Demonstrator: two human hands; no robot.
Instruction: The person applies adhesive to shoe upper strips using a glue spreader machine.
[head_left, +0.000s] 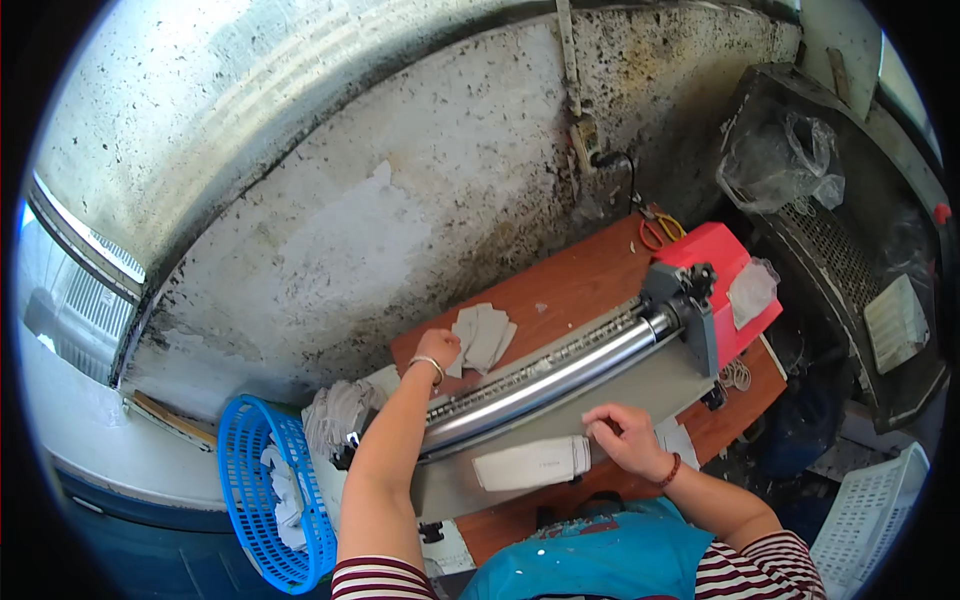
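My left hand reaches over the machine to a fanned pile of pale flat fabric pieces on the brown table. Its fingers are curled, and whatever they may pinch is hidden. On the machine's grey plate, in front of a long shiny metal roller, lies a single pale flat piece with dark marks at its right end. My right hand hovers beside that end, fingers bent together; their tips are too small to show whether they hold anything.
The machine has a red end housing. Behind it lie red-and-yellow-handled pliers. A blue basket with white pieces stands left, next to a grey string bundle. A white crate stands lower right. A stained wall rises behind the table.
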